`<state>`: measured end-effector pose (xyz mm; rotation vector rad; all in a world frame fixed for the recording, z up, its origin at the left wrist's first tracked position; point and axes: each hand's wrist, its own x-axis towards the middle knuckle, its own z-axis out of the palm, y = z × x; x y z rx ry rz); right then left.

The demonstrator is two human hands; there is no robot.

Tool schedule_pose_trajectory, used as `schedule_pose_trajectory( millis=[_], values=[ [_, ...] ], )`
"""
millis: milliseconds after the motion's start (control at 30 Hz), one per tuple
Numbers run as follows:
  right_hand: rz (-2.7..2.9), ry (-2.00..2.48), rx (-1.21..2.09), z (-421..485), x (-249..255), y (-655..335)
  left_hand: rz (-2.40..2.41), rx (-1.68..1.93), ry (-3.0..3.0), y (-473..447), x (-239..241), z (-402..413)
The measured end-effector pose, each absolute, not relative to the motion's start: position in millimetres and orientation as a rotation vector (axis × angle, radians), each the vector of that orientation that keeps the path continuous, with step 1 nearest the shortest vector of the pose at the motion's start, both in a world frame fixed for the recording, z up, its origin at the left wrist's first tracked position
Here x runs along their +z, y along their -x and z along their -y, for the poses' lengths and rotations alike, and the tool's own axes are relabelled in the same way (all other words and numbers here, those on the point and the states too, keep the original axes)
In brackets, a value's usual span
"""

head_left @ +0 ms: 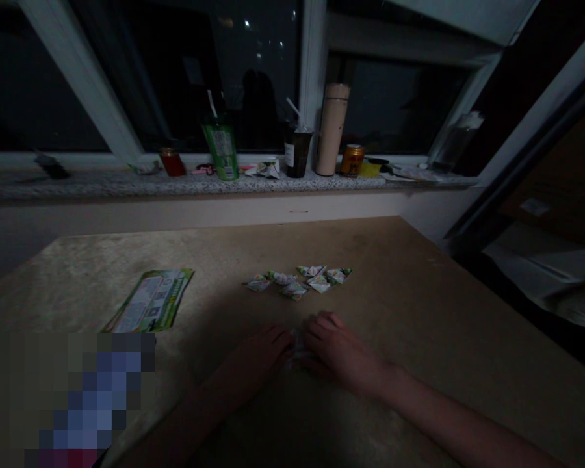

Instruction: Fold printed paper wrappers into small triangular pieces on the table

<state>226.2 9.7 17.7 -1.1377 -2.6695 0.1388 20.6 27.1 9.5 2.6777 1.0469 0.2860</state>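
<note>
Between my hands on the table lies a small pale piece of printed paper, mostly covered by my fingers and dim. My left hand holds its left side, fingers bent and close together. At its right side my right hand is closed on it, knuckles up and fingertips curled down. Just beyond them sits a loose group of small folded paper triangles, white with green edges and printed marks. Farther left, a flat stack of green and white printed leaflets rests on the table.
Beyond the brown table, a speckled stone sill runs under the window. It carries a green drink container, a dark cup, a pale pink flask, an orange can and a red jar. A pixelated patch covers the lower left.
</note>
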Motion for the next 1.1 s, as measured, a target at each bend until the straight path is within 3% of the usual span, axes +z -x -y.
schedule_pose_trajectory(
  millis=[467,933,1100],
  values=[
    [2.905,1.019,-0.244,-19,7,-215,-1.058,0.308,-2.632,-21,15,-26],
    [2.905,1.046,-0.332,-17,6,-209,-1.063,0.345,-2.537,-18,23,-22],
    [2.9,1.063,-0.277,-18,6,-210,-1.262,0.294,-2.699,-22,16,-3]
  ],
)
